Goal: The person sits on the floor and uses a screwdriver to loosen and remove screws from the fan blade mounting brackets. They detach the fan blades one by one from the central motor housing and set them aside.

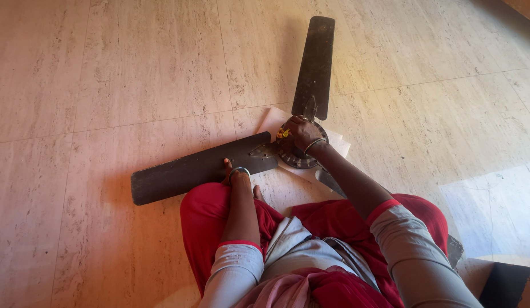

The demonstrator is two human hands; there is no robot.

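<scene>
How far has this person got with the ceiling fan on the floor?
Done: the fan lies on paper on the floor, blades attached. In hand: the right hand works a small yellow-handled tool at the hub, while the left hand steadies the near blade. Left: hard to tell; no loose parts show.

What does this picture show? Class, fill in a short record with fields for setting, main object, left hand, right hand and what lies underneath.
Setting: pale tiled floor, person seated on it
Main object: dark ceiling fan lying flat, blades spread
Left hand: rests on the edge of the nearer blade
Right hand: on the round hub, gripping a small yellow-handled tool
Underneath: white paper below the hub
</scene>
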